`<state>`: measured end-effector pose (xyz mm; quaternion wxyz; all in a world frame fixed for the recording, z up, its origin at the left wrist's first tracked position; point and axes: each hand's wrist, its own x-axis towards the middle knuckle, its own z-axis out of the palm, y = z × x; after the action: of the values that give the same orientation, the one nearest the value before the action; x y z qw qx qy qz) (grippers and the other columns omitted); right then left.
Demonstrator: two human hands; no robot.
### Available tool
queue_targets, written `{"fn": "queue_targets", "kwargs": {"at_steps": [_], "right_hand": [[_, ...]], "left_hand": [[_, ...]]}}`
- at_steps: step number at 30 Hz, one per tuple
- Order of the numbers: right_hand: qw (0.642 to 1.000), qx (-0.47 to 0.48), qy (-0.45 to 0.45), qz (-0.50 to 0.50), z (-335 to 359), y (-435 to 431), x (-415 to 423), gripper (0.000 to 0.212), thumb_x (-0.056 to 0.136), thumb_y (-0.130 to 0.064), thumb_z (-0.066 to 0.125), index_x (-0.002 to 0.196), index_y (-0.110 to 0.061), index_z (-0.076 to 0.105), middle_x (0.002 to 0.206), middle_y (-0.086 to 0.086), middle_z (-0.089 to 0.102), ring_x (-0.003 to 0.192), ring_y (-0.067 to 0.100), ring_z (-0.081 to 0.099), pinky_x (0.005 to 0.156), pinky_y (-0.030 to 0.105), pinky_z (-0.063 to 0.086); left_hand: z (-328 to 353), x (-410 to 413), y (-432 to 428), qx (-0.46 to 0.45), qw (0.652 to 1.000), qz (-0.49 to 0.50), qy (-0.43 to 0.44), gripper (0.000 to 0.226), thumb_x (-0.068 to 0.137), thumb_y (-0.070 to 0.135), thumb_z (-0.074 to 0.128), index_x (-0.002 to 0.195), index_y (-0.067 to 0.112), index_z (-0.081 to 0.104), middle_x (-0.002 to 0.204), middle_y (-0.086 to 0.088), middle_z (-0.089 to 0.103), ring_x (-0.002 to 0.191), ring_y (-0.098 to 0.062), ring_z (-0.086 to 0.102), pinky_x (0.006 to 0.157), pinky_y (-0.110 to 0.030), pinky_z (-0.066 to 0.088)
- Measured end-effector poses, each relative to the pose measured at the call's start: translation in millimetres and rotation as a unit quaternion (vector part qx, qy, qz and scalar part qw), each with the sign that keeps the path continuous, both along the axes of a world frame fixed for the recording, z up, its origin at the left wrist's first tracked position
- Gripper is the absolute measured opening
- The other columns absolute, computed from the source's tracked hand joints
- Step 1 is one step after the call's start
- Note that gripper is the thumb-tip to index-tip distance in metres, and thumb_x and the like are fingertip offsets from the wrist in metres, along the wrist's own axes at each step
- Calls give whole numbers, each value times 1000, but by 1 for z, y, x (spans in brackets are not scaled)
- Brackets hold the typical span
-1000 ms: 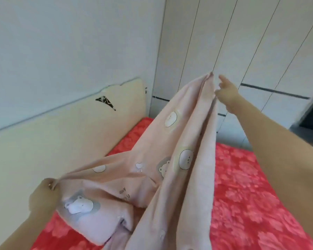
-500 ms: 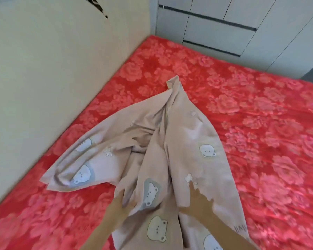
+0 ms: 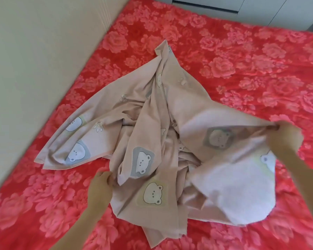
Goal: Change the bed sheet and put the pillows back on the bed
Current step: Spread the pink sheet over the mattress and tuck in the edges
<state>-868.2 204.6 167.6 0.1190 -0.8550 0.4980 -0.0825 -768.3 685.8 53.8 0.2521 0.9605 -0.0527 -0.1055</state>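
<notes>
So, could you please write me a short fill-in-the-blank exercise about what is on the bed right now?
The left hand and the right hand both grip the beige ____.
Its print shows cartoon ____.
It lies bunched on a floral bed cover coloured ____.
Missing words: sheet, bears, red.

Bed [image 3: 251, 56] was spread with a red rose-patterned cover [image 3: 43, 204], which took up most of the view. One item lay directly on it: a beige bear-print sheet [image 3: 148, 123], crumpled in a loose heap near the middle. One corner pointed to the far side. Another lay flat toward the left edge. The right portion was raised off the cover, pale underside showing. Image blurred at the margins.
</notes>
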Motion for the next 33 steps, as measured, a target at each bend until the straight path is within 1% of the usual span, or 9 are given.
{"fn": "queue_targets", "kwargs": {"at_steps": [4, 7, 10, 12, 15, 19, 25, 28, 33], "right_hand": [[991, -111, -1, -82, 44, -68, 0, 60, 71, -20, 42, 130, -8, 39, 117, 32, 51, 99, 48, 52, 91, 58, 38], [983, -169, 3, 74, 12, 2, -7, 43, 76, -6, 53, 119, -1, 52, 100, 31, 60, 88, 48, 58, 82, 51, 42], [985, 3, -5, 171, -43, 91, -35, 39, 82, -6, 55, 121, -3, 59, 101, 24, 66, 90, 42, 63, 83, 48, 49], [970, 167, 45, 172, -71, 136, -60, 52, 87, -9, 57, 138, -14, 47, 127, 13, 59, 113, 32, 57, 96, 38, 42], [913, 348, 104, 187, -87, 184, -95, 65, 88, -11, 56, 145, -29, 31, 143, -1, 44, 122, 20, 49, 101, 33, 41], [802, 566, -27, 189, -67, 219, -124, 87, 71, 7, 59, 135, -46, 32, 128, -11, 55, 99, 9, 64, 79, 31, 56], [802, 528, -209, 184, 13, 205, -149, 41, 64, -42, 58, 103, -52, 64, 105, -23, 67, 104, -6, 58, 91, 22, 43], [749, 576, -260, 200, 55, 171, -174, 63, 56, -72, 70, 112, -44, 63, 113, -21, 66, 112, -3, 57, 103, 28, 41], [797, 465, -246, 296, 123, 157, -195, 70, 53, -53, 76, 114, -57, 43, 106, -34, 60, 105, -14, 52, 86, 8, 42]], "left_hand": [[28, -22, -23, 49, 945, -211, -245, 24, 82, 30, 47, 87, 12, 61, 91, -10, 58, 81, -31, 52, 70, -38, 37], [18, -61, -52, 102, 891, -423, -125, 53, 65, 65, 50, 97, 24, 62, 96, 0, 60, 88, -22, 57, 77, -32, 36], [-12, -85, -65, 286, 773, -566, -26, 60, 57, 60, 61, 102, 20, 64, 94, -3, 62, 87, -24, 59, 79, -37, 49], [-21, -85, -72, 330, 742, -584, -4, 49, 37, 39, 86, 80, 20, 72, 66, 1, 62, 60, -18, 60, 55, -27, 47], [-8, -75, -82, 274, 769, -577, -9, 44, 9, 25, 88, 39, 25, 56, 36, 10, 44, 30, -10, 45, 34, -11, 25], [57, -68, -93, 212, 775, -588, -95, 43, 15, 26, 87, 42, 26, 53, 40, 13, 47, 36, -4, 48, 33, -13, 33], [175, -80, -116, 35, 860, -482, -163, 25, 80, 34, 58, 58, 20, 57, 51, 12, 53, 45, -7, 52, 44, -16, 32], [232, -95, -137, -75, 899, -406, -147, 34, 89, 37, 40, 59, 21, 40, 48, 14, 39, 47, 0, 42, 50, -13, 30], [316, -128, -188, -163, 931, -296, -140, 52, 91, 12, 59, 50, 22, 27, 40, 11, 41, 45, -1, 41, 50, -16, 29]]}}
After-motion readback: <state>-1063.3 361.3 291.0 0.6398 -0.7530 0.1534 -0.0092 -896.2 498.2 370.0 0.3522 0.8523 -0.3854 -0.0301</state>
